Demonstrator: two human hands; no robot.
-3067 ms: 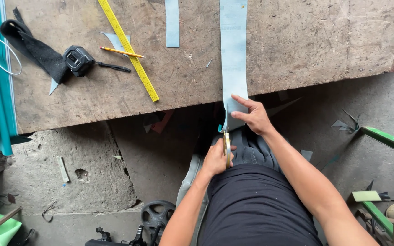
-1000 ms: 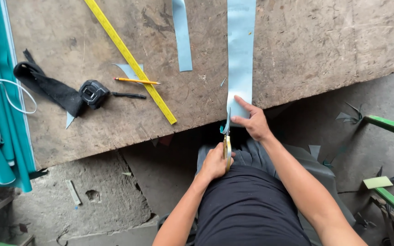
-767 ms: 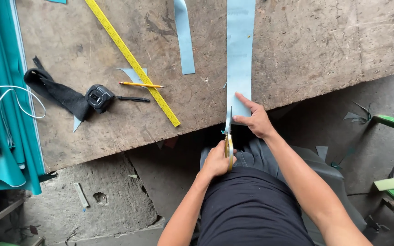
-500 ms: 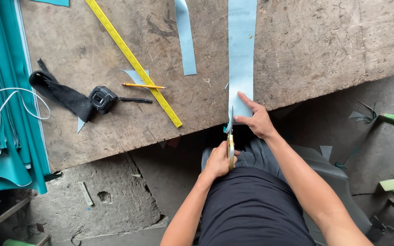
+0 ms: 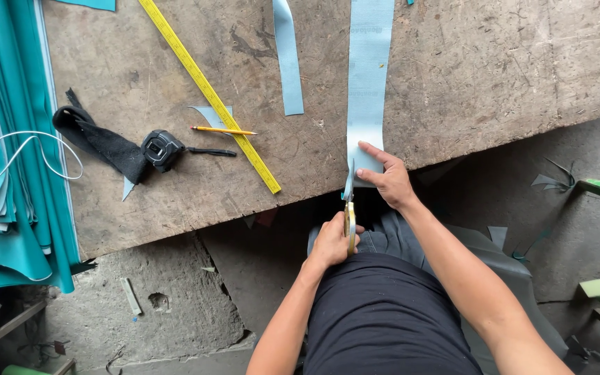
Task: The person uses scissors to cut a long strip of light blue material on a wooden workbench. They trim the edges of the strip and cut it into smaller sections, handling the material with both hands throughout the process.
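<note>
My left grip [image 5: 332,244] is closed around the scissors [image 5: 349,208], blades at the near end of the light-blue strip [image 5: 368,83]. My right grip [image 5: 383,177] presses that strip flat at the worktop's [image 5: 494,76] near edge.

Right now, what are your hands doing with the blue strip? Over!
Left hand gripping scissors, blades at wide blue strip's near end. Right hand pressing strip flat on wooden table. Nothing lying across the strip.

Workshop: scarred workbench [image 5: 494,76], tape measure [image 5: 162,148]
</note>
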